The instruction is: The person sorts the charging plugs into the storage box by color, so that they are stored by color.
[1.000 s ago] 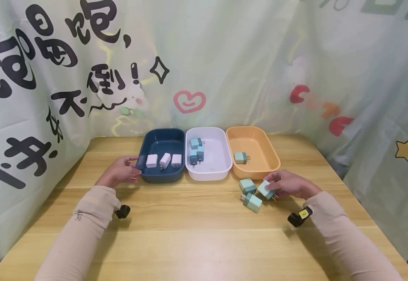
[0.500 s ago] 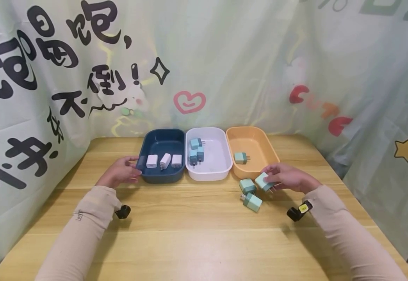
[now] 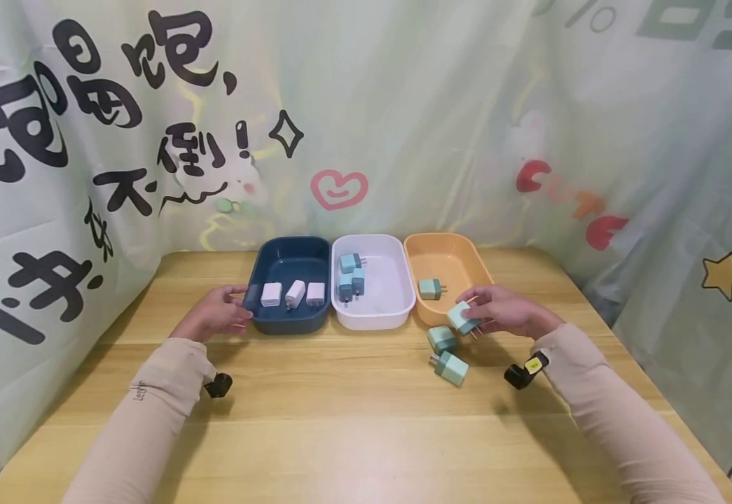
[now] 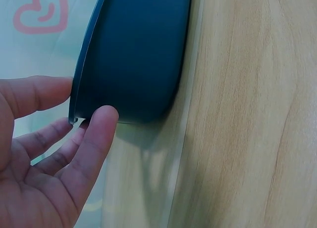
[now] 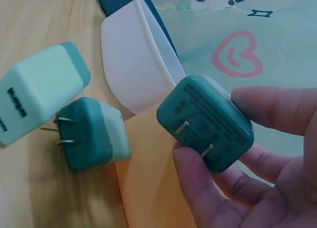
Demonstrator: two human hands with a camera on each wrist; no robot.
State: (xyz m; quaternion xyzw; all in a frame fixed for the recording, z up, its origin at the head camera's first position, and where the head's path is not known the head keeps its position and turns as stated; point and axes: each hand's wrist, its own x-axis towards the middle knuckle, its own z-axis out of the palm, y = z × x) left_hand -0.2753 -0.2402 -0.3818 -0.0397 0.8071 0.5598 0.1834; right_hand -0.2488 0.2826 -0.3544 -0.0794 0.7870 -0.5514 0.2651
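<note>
My right hand (image 3: 507,308) pinches a two-tone green USB wall charger (image 3: 463,320) between thumb and fingers over the near right edge of the orange bin (image 3: 478,269). Its dark face with two metal prongs (image 5: 182,128) shows in the right wrist view. On the table in front of that bin lie two more green chargers, one (image 3: 443,339) close to the bin and another (image 3: 450,369) nearer to me. One green charger (image 3: 430,288) lies inside the orange bin. My left hand (image 3: 214,315) touches the left side of the dark blue bin (image 3: 290,326), its fingers fairly straight at the rim.
Between the blue and orange bins stands a white bin (image 3: 384,297) holding several blue chargers (image 3: 351,263). Three white chargers (image 3: 271,294) lie in the blue bin. The bins stand side by side at the back of the wooden table (image 3: 340,420), before a printed curtain (image 3: 429,126).
My right hand has lifted the green charger off the table and carried it left and back to the orange bin's edge. The left hand has stayed at the blue bin.
</note>
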